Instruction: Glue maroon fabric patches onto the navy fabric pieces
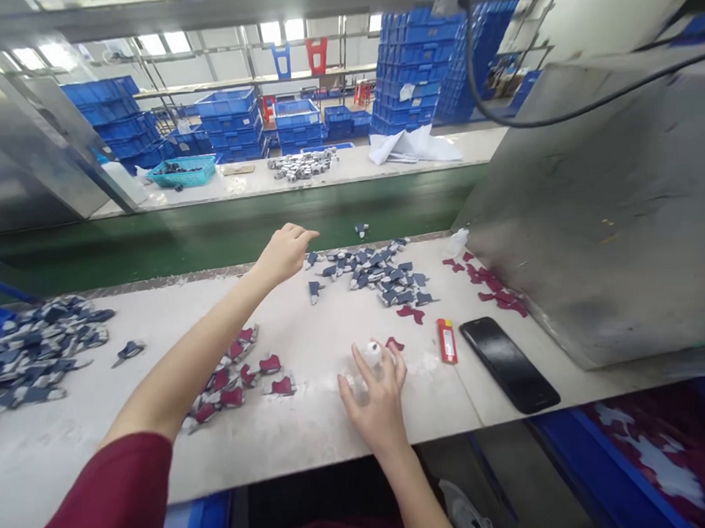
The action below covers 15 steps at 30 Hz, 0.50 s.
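Note:
My left hand (288, 251) is stretched over the far edge of the white worktop (314, 424), beside a pile of dark blue and white pieces (382, 270). Its fingers are bent together and point right; what they hold, if anything, is hidden. Closer to me, my right hand (378, 396) has its fingers around a small white piece (373, 348), just left of a maroon piece (394, 344). Under my left forearm lie several maroon and white pieces (232, 384). One blue piece (361, 230) is on the green belt (238, 227).
A red lighter (447, 341) and a black phone (510, 364) lie right of my right hand. Flat maroon pieces (495, 288) lie by the metal housing (615, 203). Another blue pile (43, 347) is at far left. A black cable (546, 120) hangs at upper right.

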Tool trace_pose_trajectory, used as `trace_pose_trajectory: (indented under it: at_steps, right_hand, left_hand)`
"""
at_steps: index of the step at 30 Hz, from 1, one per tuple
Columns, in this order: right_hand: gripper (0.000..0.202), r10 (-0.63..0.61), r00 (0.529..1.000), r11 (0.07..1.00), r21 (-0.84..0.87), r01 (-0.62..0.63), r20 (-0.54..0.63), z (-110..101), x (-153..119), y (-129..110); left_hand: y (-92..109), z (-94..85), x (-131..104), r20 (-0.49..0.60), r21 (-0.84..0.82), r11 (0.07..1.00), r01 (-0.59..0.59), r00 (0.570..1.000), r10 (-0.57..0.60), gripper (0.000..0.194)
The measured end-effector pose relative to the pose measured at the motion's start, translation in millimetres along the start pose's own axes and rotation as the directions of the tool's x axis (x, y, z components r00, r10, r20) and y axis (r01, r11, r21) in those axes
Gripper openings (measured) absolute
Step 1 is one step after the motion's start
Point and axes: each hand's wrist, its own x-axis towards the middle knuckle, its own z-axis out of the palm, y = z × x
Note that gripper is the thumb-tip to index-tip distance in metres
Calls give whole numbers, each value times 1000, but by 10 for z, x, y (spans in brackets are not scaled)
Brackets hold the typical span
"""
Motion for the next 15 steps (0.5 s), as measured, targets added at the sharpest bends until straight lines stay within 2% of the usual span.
trace_pose_trajectory:
  at_steps: [1, 3, 5, 7, 11, 15]
  right_hand:
    - [49, -10, 1000, 1000, 6, 10, -14, 11, -18, 8]
    - [52, -38, 998, 999, 37, 40, -54, 19, -52, 23]
    - [53, -95, 984, 989, 100, 111, -150, 8, -69, 29]
    - [58, -135, 959, 962, 198, 187, -251, -15, -66, 18]
    - [54, -153, 948, 940, 254, 226, -277, -53, -49, -32]
    - [46, -96, 959, 953, 255, 166, -267, -33, -82, -29]
  left_hand:
    - [8, 92, 291, 65, 46, 999, -11, 998, 8, 49]
    - [68, 295, 777, 93, 48, 999, -24, 995, 19, 55]
    - [163, 494, 1127, 83, 26, 999, -23, 996, 21, 54]
    - [254, 665, 1356, 70, 2, 1000, -18, 997, 18, 45]
    - [309, 875, 1548, 69, -33, 999, -4, 998, 6, 25]
    - [202, 866, 1509, 95, -37, 999, 10, 995, -6, 34]
